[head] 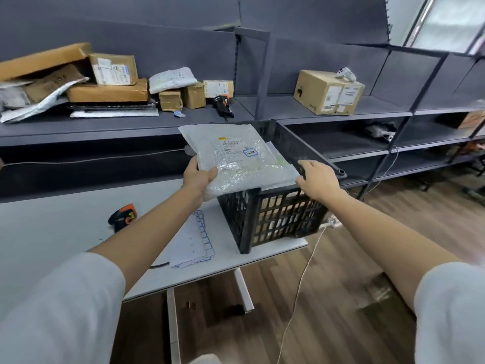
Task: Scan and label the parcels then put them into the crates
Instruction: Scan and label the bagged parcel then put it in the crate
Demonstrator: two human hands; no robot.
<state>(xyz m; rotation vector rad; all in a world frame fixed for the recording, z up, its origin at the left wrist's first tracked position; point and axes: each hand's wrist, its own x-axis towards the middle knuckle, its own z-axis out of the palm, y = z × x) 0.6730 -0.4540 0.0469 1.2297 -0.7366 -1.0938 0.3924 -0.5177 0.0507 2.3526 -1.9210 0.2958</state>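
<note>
Dark grey shelving runs along the back wall. Its left bay carries a heap of cardboard boxes and mailers; the right bay carries one large cardboard box with a small white device on top.

White table in the foreground, its right end over a wood floor.

Black plastic crate stands on the table's right end, lattice walls, open top.

Bubble-wrap parcel: flat, held tilted over the crate's open top, far edge higher. A printed shipping label and a small blue-bordered sticker face up. A second flat white packet lies just under its right side, inside the crate.

Left hand grips the parcel's near left edge, thumb on top, fingers underneath.

Right hand rests at the crate's near right rim beside the parcel's corner, fingers curled over the edge; whether it clasps rim or parcel I cannot tell.

Sheets of blue-bordered stickers lie on the table left of the crate.

Orange-and-black handheld scanner lies further left; a second scanner sits on the shelf.
</note>
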